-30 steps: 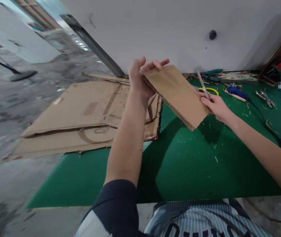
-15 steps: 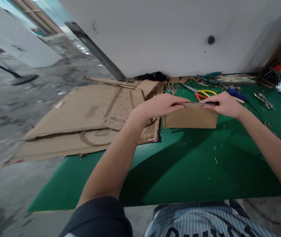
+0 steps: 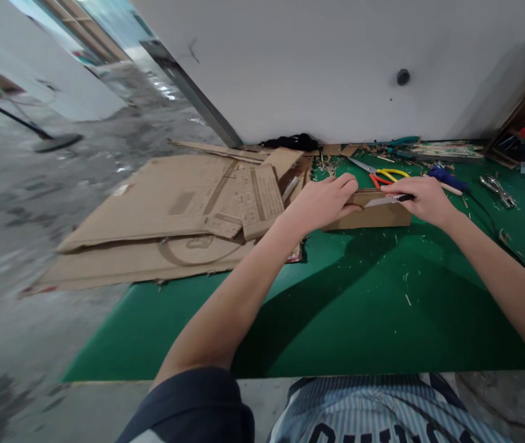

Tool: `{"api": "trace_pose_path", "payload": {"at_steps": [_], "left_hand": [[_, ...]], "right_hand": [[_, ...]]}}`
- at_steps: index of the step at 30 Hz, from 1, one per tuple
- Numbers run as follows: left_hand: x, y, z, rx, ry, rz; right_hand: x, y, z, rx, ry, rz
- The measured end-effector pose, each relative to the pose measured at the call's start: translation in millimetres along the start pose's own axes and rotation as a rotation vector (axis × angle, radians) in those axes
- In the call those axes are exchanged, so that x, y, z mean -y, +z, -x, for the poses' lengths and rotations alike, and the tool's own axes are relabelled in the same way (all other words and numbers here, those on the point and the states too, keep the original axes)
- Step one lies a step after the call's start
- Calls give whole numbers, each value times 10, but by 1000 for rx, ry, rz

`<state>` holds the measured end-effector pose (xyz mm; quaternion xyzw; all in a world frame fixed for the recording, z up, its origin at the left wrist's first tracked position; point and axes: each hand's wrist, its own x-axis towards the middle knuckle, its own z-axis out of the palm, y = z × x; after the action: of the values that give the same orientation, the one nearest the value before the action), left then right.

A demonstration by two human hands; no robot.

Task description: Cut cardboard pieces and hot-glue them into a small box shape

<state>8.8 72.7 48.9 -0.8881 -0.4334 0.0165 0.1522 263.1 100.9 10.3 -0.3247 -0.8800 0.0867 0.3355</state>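
At the person's twelve o'clock, the cardboard piece point(image 3: 373, 218) is held on edge over the green table point(image 3: 364, 307). The left hand point(image 3: 329, 200) grasps its left end; the right hand point(image 3: 423, 197) grips a knife point(image 3: 380, 202) at its right. The blade points to nine o'clock, right by the left thumb — if the cardboard buckles or the edge skids, I'd fear a nick.

the near green tabletop point(image 3: 382, 344) leaves passing room, cardboard sheets point(image 3: 165, 187) obstructing left and the knife blade point(image 3: 378, 202) ahead
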Motion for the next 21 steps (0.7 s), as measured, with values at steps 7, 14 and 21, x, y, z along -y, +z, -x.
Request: {"api": "trace_pose_path", "payload": {"at_steps": [7,14,21], "left_hand": [[57,-10,-37,95,-26,81],[76,-74,-66,155,-3,84],[126,-67,-25,139,-53,165]], "right_hand": [[27,-47,-20,47,86,-91],[14,-12,-25,-13,241,-199],[-34,14,-43,-35,317,-367]]}}
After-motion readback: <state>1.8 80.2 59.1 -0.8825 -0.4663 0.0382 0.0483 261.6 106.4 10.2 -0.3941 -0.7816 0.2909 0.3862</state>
